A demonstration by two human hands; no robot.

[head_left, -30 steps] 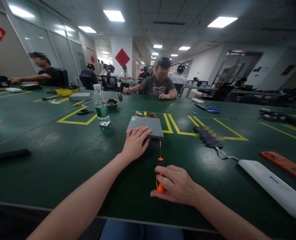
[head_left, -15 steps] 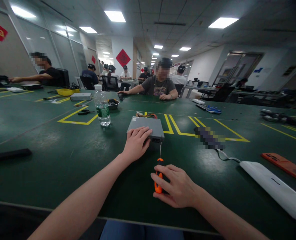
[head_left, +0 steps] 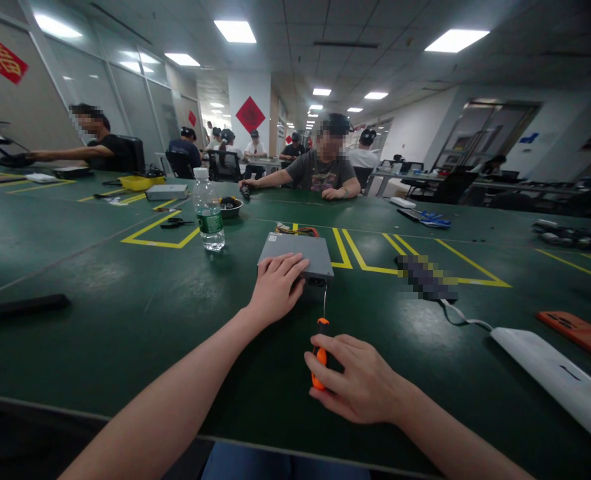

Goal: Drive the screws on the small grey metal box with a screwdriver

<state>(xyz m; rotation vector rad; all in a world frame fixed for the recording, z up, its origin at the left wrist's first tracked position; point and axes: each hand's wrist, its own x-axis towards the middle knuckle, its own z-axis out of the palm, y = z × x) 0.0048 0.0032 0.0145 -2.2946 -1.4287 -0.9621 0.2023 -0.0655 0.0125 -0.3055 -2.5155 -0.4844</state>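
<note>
A grey metal computer power supply (head_left: 302,250) lies on the green table in front of me, its bundle of coloured wires (head_left: 298,230) at the far side. My left hand (head_left: 278,283) rests flat over its near left part, fingers stretched across the top and thumb by the front edge. In my right hand (head_left: 355,377) is a screwdriver (head_left: 320,360) with an orange and black handle, held between thumb and fingers. Its thin shaft points away from me, and the tip meets the near right corner of the power supply; the exact contact spot is too small to make out.
A water bottle (head_left: 209,217) stands left of the power supply, near a metal bowl (head_left: 231,208). To the right lie a blurred dark object (head_left: 428,277) with a cable, a white power bank (head_left: 550,380) and an orange phone case (head_left: 580,337). Across the table sits a person (head_left: 325,170).
The whole view has shifted slightly, so everything sits a little further right. My right fingers have moved slightly around the screwdriver handle. My left hand remains on the power supply.
</note>
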